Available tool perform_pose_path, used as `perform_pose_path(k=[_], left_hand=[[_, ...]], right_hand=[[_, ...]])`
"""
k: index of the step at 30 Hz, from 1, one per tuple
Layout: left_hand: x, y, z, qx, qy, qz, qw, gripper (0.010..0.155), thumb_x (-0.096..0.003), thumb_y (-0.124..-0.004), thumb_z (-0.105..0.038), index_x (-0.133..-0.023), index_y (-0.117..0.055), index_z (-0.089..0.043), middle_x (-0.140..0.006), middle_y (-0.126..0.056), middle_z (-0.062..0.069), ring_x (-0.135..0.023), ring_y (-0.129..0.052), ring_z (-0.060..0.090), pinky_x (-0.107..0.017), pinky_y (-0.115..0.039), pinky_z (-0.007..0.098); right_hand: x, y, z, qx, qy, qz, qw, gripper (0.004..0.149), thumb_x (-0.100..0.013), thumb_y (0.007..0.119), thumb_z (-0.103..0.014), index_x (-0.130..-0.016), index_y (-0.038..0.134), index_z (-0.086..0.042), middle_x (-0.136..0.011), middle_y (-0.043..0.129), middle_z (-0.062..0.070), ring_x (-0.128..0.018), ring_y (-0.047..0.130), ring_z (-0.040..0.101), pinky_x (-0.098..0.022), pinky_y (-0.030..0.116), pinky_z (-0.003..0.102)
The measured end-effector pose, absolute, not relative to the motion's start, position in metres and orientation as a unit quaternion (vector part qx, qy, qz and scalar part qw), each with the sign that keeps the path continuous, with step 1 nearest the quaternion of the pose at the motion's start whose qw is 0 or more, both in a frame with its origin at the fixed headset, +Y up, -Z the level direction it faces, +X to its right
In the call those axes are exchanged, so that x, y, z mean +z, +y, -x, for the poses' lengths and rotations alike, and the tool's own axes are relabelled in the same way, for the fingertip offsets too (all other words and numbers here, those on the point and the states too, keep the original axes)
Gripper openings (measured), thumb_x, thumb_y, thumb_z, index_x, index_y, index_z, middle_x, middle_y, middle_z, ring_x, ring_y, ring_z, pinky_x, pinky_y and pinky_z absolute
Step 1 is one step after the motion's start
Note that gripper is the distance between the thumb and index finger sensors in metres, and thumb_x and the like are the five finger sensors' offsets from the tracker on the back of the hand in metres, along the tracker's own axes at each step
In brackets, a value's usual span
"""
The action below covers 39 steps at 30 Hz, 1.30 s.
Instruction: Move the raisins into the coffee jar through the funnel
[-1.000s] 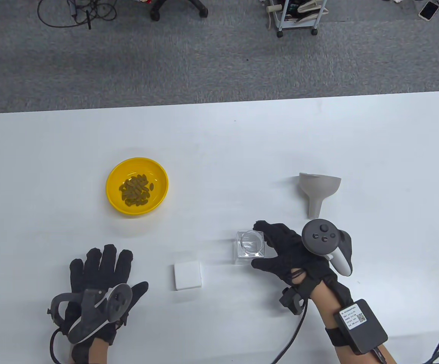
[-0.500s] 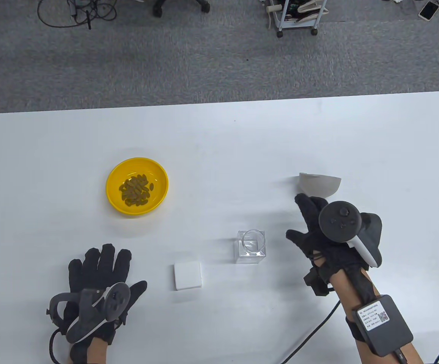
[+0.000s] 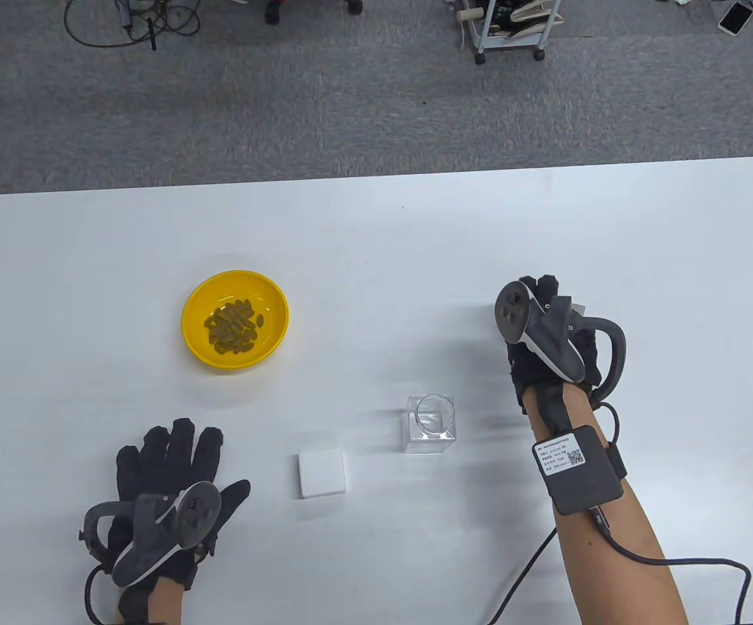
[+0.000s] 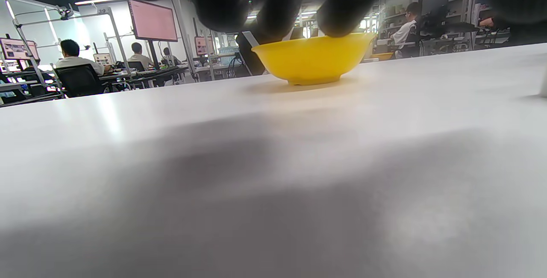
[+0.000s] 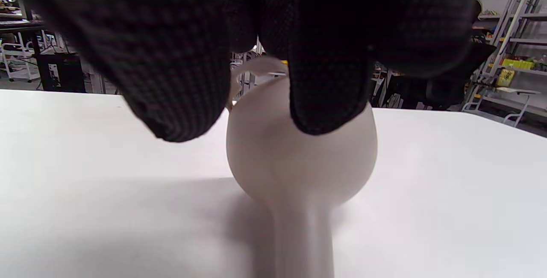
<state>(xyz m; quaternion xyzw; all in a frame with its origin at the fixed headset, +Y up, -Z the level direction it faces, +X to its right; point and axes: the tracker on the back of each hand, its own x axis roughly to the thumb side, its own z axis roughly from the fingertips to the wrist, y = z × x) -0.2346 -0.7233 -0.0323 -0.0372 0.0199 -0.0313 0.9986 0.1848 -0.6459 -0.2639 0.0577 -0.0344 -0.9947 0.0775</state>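
The grey funnel point(image 5: 299, 158) lies on its side on the table, spout toward the camera. My right hand point(image 3: 539, 290) is over it and hides nearly all of it in the table view. In the right wrist view one finger point(image 5: 329, 94) rests on the funnel's cone and the thumb point(image 5: 179, 98) hangs just to its left. The clear square coffee jar point(image 3: 431, 423) stands open, left of my right forearm. The yellow bowl point(image 3: 235, 319) holds the raisins point(image 3: 233, 327) and also shows in the left wrist view point(image 4: 312, 57). My left hand point(image 3: 171, 449) lies flat and empty, fingers spread.
A white square lid point(image 3: 322, 473) lies left of the jar, between it and my left hand. The right arm's cable point(image 3: 675, 563) trails over the table's front right. The table's far edge point(image 3: 376, 182) borders grey carpet.
My right hand left the jar, moved up and to the right, turned palm down and came down onto the funnel. The left hand stayed put.
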Motion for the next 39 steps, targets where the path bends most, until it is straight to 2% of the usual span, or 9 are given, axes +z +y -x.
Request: perform_pose_path(k=[7,14,16,22,28,39], left_hand=[[-0.034,-0.724,0.236,-0.022,0.022,0.042,0.999,0.085,-0.0375,-0.069,-0.084,-0.109,-0.056,-0.040,-0.122,-0.056,0.002,-0.109,-0.058,0.041,-0.077,-0.049,0.069],[-0.035,-0.724,0.235,-0.020,0.025,0.042,0.999,0.085,-0.0377,-0.068,-0.084,-0.110,-0.056,-0.040,-0.122,-0.056,0.002,-0.109,-0.058,0.041,-0.077,-0.049,0.069],[-0.035,-0.724,0.235,-0.017,0.025,0.044,0.999,0.086,-0.0375,-0.068,-0.084,-0.110,-0.056,-0.040,-0.122,-0.056,0.001,-0.109,-0.058,0.041,-0.077,-0.049,0.069],[-0.034,-0.724,0.236,-0.016,0.027,0.043,0.999,0.085,-0.0376,-0.068,-0.084,-0.110,-0.056,-0.040,-0.122,-0.056,0.002,-0.109,-0.058,0.041,-0.077,-0.049,0.069],[-0.034,-0.724,0.235,-0.016,0.024,0.043,0.999,0.085,-0.0375,-0.068,-0.084,-0.109,-0.056,-0.040,-0.122,-0.056,0.002,-0.109,-0.058,0.041,-0.077,-0.049,0.069],[-0.034,-0.726,0.233,-0.015,0.019,0.044,0.999,0.086,-0.0373,-0.069,-0.084,-0.109,-0.056,-0.040,-0.122,-0.056,0.001,-0.109,-0.058,0.041,-0.077,-0.049,0.069]], right_hand=[[-0.274,-0.658,-0.193,-0.996,-0.030,-0.072,0.052,0.080,-0.035,0.102,-0.041,-0.103,0.063,-0.027,-0.103,0.075,0.007,-0.049,0.105,0.020,-0.031,0.093,0.038],[-0.274,-0.657,-0.196,-0.997,-0.025,-0.066,0.037,0.066,-0.036,0.101,-0.039,-0.097,0.078,-0.029,-0.094,0.084,0.005,-0.048,0.105,0.026,-0.034,0.093,0.041],[-0.269,-0.652,-0.197,-0.998,-0.022,-0.055,0.028,0.057,-0.035,0.101,-0.041,-0.089,0.087,-0.027,-0.094,0.082,0.006,-0.051,0.104,0.027,-0.036,0.093,0.043],[-0.250,-0.634,-0.203,-0.999,0.017,-0.008,-0.032,0.047,-0.035,0.103,-0.040,-0.076,0.094,-0.020,-0.090,0.085,0.009,-0.063,0.103,0.031,-0.046,0.092,0.051],[-0.226,-0.614,-0.206,-0.993,0.037,0.040,-0.106,0.048,-0.034,0.103,-0.039,-0.076,0.094,-0.017,-0.092,0.085,0.012,-0.068,0.102,0.036,-0.050,0.091,0.054],[-0.158,-0.558,-0.189,-0.951,0.094,0.206,-0.212,0.049,-0.035,0.104,-0.039,-0.077,0.093,-0.017,-0.093,0.084,0.012,-0.072,0.100,0.039,-0.053,0.090,0.056]])
